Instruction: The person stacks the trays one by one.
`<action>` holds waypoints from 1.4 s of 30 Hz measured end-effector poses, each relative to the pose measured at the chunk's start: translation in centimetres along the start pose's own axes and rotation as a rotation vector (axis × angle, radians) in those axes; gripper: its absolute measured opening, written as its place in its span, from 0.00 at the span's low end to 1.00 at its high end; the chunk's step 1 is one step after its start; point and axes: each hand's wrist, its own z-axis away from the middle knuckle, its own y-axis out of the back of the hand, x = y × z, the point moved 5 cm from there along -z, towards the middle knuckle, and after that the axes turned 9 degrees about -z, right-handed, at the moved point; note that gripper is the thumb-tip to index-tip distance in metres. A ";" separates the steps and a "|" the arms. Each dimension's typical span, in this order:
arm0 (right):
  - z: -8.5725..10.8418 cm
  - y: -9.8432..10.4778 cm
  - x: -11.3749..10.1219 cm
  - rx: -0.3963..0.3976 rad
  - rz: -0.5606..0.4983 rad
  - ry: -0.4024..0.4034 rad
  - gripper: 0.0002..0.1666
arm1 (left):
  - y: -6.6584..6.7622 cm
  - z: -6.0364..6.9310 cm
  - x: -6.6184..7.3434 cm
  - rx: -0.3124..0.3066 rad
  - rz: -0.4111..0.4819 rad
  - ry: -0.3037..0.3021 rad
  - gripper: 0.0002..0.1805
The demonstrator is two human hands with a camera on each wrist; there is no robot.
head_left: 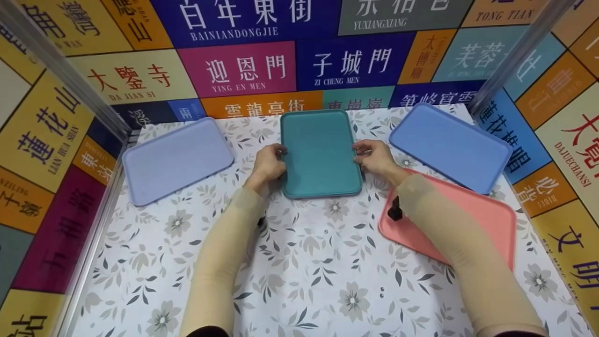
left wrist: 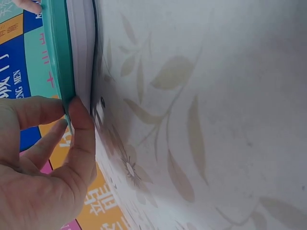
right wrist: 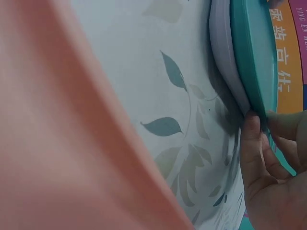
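A green rectangular tray (head_left: 318,154) lies at the middle back of the table, long sides pointing away from me. In the left wrist view a pale lavender-grey tray (left wrist: 82,43) is stacked directly beneath it; from above it is almost wholly hidden. My left hand (head_left: 270,164) pinches the green tray's left rim between thumb and fingers. Opposite it, my right hand (head_left: 374,157) pinches the right rim in the same way, and the right wrist view shows the thumb close to the lower tray (right wrist: 221,48). Whether either hand also grips the lower tray, I cannot tell.
A lavender tray (head_left: 178,161) lies angled at the left, a blue tray (head_left: 451,147) at the back right. Below my right forearm is a pink tray (head_left: 486,215). The tabletop (head_left: 299,262) has a floral cover; lettered panels (head_left: 248,68) wall the back and sides.
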 end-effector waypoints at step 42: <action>14.0 16.0 3.0 -0.087 0.361 -0.189 0.41 | -5.0 3.8 15.0 -0.228 -0.166 -0.234 0.23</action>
